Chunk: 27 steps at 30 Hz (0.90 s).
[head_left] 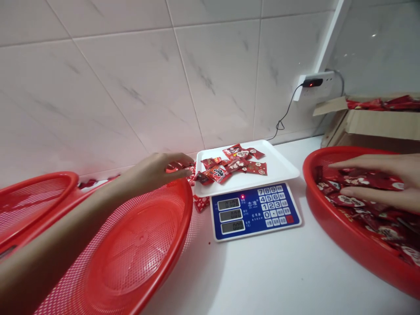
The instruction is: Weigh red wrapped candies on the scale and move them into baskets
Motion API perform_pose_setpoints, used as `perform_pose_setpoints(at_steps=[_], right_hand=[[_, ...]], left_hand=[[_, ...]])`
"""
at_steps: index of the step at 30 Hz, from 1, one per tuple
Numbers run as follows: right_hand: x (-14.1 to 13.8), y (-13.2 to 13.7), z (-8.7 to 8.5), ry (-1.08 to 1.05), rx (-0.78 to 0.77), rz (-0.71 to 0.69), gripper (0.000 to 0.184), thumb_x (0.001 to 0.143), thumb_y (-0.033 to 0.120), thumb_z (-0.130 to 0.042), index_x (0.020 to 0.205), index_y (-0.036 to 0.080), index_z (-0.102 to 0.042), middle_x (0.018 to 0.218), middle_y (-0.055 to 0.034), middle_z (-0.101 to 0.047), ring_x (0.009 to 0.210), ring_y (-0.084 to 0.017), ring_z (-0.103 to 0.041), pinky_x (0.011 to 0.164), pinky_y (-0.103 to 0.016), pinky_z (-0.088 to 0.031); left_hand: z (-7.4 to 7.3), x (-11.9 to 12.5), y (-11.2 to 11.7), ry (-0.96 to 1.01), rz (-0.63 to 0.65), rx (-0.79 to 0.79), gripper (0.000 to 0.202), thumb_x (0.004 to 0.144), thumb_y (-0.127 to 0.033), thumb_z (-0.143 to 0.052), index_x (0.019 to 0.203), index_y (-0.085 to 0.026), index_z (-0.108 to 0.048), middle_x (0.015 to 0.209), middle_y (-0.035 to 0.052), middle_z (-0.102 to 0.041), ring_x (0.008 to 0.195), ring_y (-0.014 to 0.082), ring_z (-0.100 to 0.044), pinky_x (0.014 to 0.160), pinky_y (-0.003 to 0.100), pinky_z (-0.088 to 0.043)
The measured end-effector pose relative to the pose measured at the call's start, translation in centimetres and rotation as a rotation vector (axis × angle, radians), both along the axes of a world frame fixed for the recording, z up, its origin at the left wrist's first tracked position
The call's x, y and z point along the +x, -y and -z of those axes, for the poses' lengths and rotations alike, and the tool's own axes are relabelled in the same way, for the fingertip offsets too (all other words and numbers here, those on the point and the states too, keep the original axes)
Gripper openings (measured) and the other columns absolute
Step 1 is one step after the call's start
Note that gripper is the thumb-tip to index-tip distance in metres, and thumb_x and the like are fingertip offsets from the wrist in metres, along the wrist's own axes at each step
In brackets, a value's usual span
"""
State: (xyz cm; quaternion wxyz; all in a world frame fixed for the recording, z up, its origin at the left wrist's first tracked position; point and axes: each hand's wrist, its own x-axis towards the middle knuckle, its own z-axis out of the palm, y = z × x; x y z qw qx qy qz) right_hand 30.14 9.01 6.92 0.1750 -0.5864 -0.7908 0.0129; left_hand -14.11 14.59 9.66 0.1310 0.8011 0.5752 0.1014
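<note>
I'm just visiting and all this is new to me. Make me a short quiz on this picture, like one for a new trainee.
1. True or false: the right hand lies on red-wrapped sweets in a red plastic basket.
2. The white tray sits on which? A: a cardboard box. B: a digital scale. C: a red basket.
3. What is plugged into the wall socket?

Key: 1 true; 2 B; 3 a black plug with a thin cable.

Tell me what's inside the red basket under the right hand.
The red basket holds a heap of red wrapped candies, some beneath the right hand. The heap hides the basket's floor and anything lying under its top layer.
</note>
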Motion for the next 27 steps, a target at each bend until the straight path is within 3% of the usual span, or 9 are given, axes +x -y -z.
perform_pose_setpoints(at_steps=[9,14,17,20,22,24,27], right_hand=[[1.0,-0.6,2.5,-0.112,-0.042,-0.006,0.045,0.074,0.077,-0.057,0.104,0.047,-0.071,0.107,-0.0029,-0.075,0.093,-0.031,-0.070,0.076,-0.047,-0.055],[-0.7,-1.2,1.1,-0.066,-0.110,-0.058,0.043,0.077,0.068,-0.059,0.104,0.038,-0.073,0.111,-0.0070,-0.074,0.096,-0.032,-0.070,0.078,-0.047,-0.056],[-3.8,-4.6,-0.5,-0.042,-0.214,-0.127,0.050,0.081,0.061,-0.056,0.116,0.028,-0.071,0.121,-0.0101,-0.069,0.106,-0.031,-0.067,0.090,-0.047,-0.054],[-7.6,-10.2,-0.6,-0.128,-0.254,-0.175,0.074,0.081,0.066,-0.056,0.141,0.023,-0.054,0.143,-0.0123,-0.056,0.126,-0.035,-0.056,0.104,-0.050,-0.046],[-9.9,-13.8,0.4,-0.192,-0.364,-0.189,0.092,0.080,0.067,-0.059,0.155,0.021,-0.033,0.151,-0.0150,-0.046,0.133,-0.035,-0.049,0.109,-0.051,-0.042],[-11.8,-16.1,2.0,-0.197,-0.467,-0.247,0.107,0.075,0.063,-0.067,0.159,0.019,-0.019,0.156,-0.0173,-0.038,0.137,-0.036,-0.045,0.112,-0.051,-0.039],[-13.5,-17.1,4.6,-0.115,-0.443,-0.396,0.118,0.064,0.058,-0.078,0.159,0.020,-0.019,0.161,-0.0159,-0.027,0.144,-0.040,-0.031,0.116,-0.054,-0.033]], left_hand=[[0.5,-0.4,0.1,-0.045,-0.011,-0.037,0.052,0.079,-0.062,-0.052,0.114,-0.028,-0.068,0.122,0.0058,-0.070,0.104,0.0284,-0.067,0.088,0.040,-0.054],[0.5,0.0,-0.2,-0.061,-0.012,-0.051,0.057,0.080,-0.063,-0.052,0.123,-0.027,-0.063,0.127,0.0074,-0.068,0.109,0.0296,-0.065,0.092,0.042,-0.054],[0.8,1.4,-1.0,-0.136,-0.009,-0.088,0.085,0.073,-0.063,-0.062,0.145,-0.022,-0.042,0.145,0.0154,-0.052,0.124,0.0365,-0.056,0.101,0.048,-0.049],[2.0,3.3,-2.3,-0.226,0.016,-0.160,0.127,0.061,-0.065,-0.073,0.157,-0.014,-0.009,0.164,0.0231,-0.014,0.146,0.0443,-0.027,0.114,0.054,-0.034],[3.1,4.5,-3.1,-0.253,0.013,-0.191,0.139,0.057,-0.071,-0.073,0.157,-0.009,0.001,0.163,0.0266,0.002,0.149,0.0469,-0.013,0.116,0.058,-0.027],[4.4,5.4,-3.7,-0.255,0.008,-0.199,0.139,0.059,-0.077,-0.068,0.157,-0.008,0.002,0.161,0.0302,0.004,0.148,0.0489,-0.009,0.114,0.063,-0.026],[6.0,6.4,-4.5,-0.228,0.027,-0.172,0.139,0.063,-0.080,-0.065,0.155,-0.007,0.010,0.160,0.0300,0.010,0.149,0.0449,0.006,0.116,0.064,-0.020]])
